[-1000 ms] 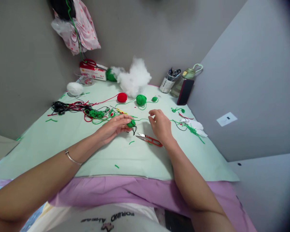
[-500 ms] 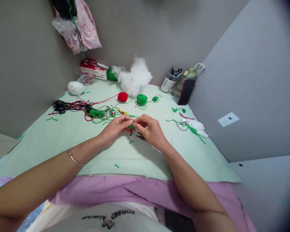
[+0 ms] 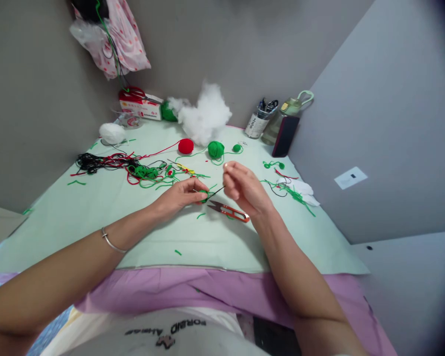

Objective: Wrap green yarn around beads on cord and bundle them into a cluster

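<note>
My left hand [image 3: 181, 195] pinches a small green crocheted piece [image 3: 203, 195] just above the pale green mat [image 3: 96, 212]. A black thread [image 3: 215, 192] runs taut from that piece up to my right hand [image 3: 244, 188], whose fingertips are pinched on the thread's end. Red thread snips [image 3: 230, 211] lie on the mat just below my right hand, blades pointing left.
Balls of red yarn [image 3: 186, 146] and green yarn [image 3: 215, 149] lie beyond my hands, with white stuffing [image 3: 203, 116] behind. A tangle of black, red and green strands [image 3: 118, 165] lies at the left. A tool jar [image 3: 256, 124], bottle [image 3: 282, 118] and phone [image 3: 285, 136] stand back right.
My hands had met over the green piece; now my right hand has drawn away up and to the right, pulling the black thread taut and uncovering the snips.
</note>
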`<state>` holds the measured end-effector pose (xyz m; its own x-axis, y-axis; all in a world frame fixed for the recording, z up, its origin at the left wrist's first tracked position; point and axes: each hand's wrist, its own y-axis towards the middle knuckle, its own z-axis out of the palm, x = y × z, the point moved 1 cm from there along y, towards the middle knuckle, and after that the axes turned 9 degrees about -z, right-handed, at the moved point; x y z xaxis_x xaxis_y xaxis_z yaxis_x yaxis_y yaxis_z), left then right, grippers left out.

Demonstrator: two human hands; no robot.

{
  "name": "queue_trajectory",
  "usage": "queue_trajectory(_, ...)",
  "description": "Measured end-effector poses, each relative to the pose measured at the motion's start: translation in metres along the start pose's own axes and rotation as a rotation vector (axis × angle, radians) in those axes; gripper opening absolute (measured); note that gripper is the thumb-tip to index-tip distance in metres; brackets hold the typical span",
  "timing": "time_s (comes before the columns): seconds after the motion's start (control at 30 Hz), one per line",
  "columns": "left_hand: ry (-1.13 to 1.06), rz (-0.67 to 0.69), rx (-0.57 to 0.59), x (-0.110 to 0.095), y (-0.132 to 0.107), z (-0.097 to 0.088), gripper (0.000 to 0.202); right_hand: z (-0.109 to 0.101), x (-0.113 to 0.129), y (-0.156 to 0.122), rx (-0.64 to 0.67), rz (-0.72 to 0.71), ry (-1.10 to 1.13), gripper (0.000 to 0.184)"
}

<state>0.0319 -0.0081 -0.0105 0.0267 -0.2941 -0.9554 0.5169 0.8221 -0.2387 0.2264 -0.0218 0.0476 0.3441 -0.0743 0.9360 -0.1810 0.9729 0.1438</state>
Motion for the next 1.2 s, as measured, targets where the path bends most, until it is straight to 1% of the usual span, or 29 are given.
queue_trajectory(0.07,0.061,0.009,0.005,0.002,0.002,-0.002,0.033,-0.005,0.004,0.002,-0.095,-0.094,0.051,0.024)
queue_trajectory(0.1,0.076,0.013,0.003,0.002,0.002,-0.003,0.033,-0.008,0.006,0.002,-0.122,-0.119,0.068,0.024)
queue_trajectory(0.17,0.066,0.006,-0.004,0.001,0.002,-0.004,0.034,-0.011,0.008,0.003,-0.123,-0.118,0.082,0.023)
queue_trajectory(0.23,-0.001,-0.015,-0.01,-0.002,0.0,-0.004,0.034,-0.011,0.008,0.003,-0.104,-0.108,0.07,0.018)
queue_trajectory(0.33,-0.104,-0.039,0.005,-0.006,-0.001,-0.005,0.035,-0.01,0.006,0.002,-0.088,-0.123,0.015,0.02)
queue_trajectory(0.43,-0.106,-0.038,0.034,-0.006,0.0,-0.006,0.039,-0.008,0.005,0.001,-0.089,-0.161,-0.042,0.021)
queue_trajectory(0.6,-0.065,-0.049,0.038,-0.003,0.003,-0.009,0.039,-0.012,0.01,0.001,-0.182,-0.318,-0.048,0.021)
queue_trajectory(0.73,-0.052,-0.026,0.028,-0.004,0.003,-0.009,0.04,-0.012,0.01,0.0,-0.243,-0.37,-0.034,0.023)
queue_trajectory(0.8,-0.052,-0.032,0.014,-0.005,0.003,-0.009,0.041,-0.007,0.004,0.0,-0.238,-0.348,-0.02,0.024)
queue_trajectory(0.83,-0.058,-0.035,0.004,-0.006,0.003,-0.009,0.041,-0.003,-0.001,-0.001,-0.2,-0.3,-0.021,0.024)
queue_trajectory(0.93,-0.053,-0.028,-0.008,-0.005,0.003,-0.009,0.042,0.006,-0.013,0.0,-0.003,-0.084,-0.062,0.03)
queue_trajectory(0.97,-0.036,-0.024,-0.012,-0.005,0.003,-0.009,0.042,0.006,-0.014,0.001,0.04,-0.041,-0.075,0.033)
queue_trajectory(1.0,-0.014,-0.019,-0.015,-0.004,0.003,-0.009,0.042,0.004,-0.012,0.002,0.02,-0.057,-0.074,0.035)
queue_trajectory(1.1,0.037,0.0,-0.025,-0.003,0.005,-0.01,0.041,-0.009,0.001,0.005,-0.169,-0.237,-0.023,0.031)
queue_trajectory(1.13,0.039,0.001,-0.022,-0.004,0.005,-0.009,0.041,-0.013,0.005,0.006,-0.193,-0.26,-0.011,0.028)
queue_trajectory(1.2,0.02,-0.016,-0.012,-0.005,0.005,-0.009,0.041,-0.017,0.01,0.005,-0.191,-0.264,-0.009,0.025)
